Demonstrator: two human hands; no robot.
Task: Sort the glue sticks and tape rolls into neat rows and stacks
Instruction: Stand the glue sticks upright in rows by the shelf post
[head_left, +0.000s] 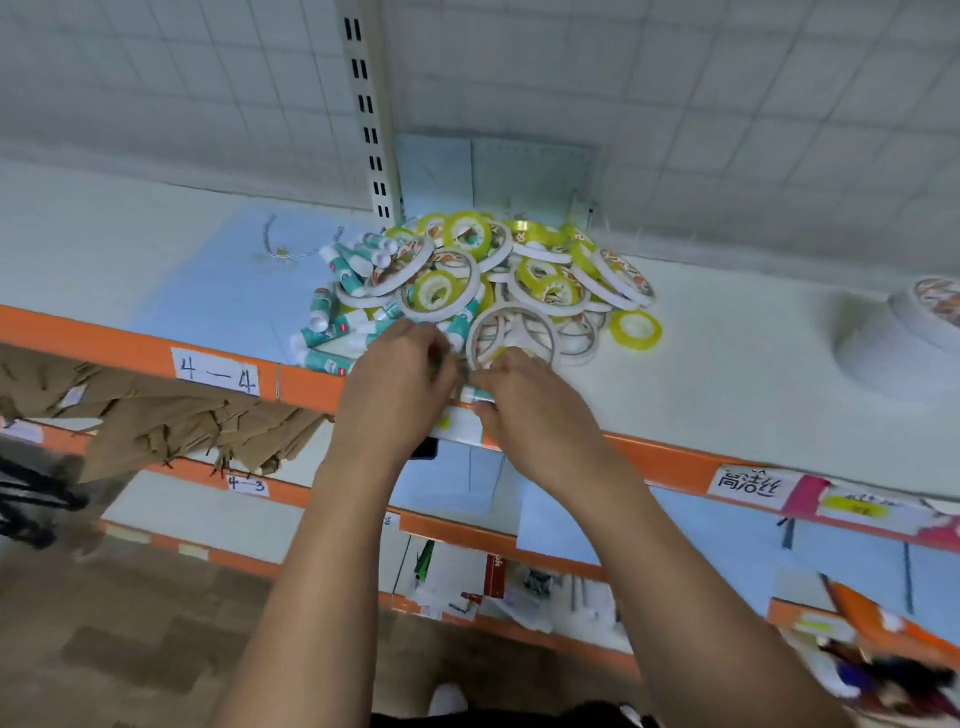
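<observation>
A mixed heap lies on the white shelf (727, 364): teal-and-white glue sticks (332, 332) on its left, white and yellow tape rolls (545, 280) on its right. One yellow roll (636, 329) lies apart at the heap's right edge. My left hand (400, 379) and my right hand (524, 400) meet at the heap's near edge, fingers curled. A glue stick (475, 395) shows between them, gripped by my right hand. What my left hand's fingers hold is hidden. A large white tape ring (511, 332) lies just behind my hands.
The shelf's orange front rail (156, 353) carries a "4—4" label. A stack of white tape rolls (930, 312) stands at the far right. A slotted upright post (371, 114) rises behind the heap. Lower shelves hold cardboard (171, 415) and stationery.
</observation>
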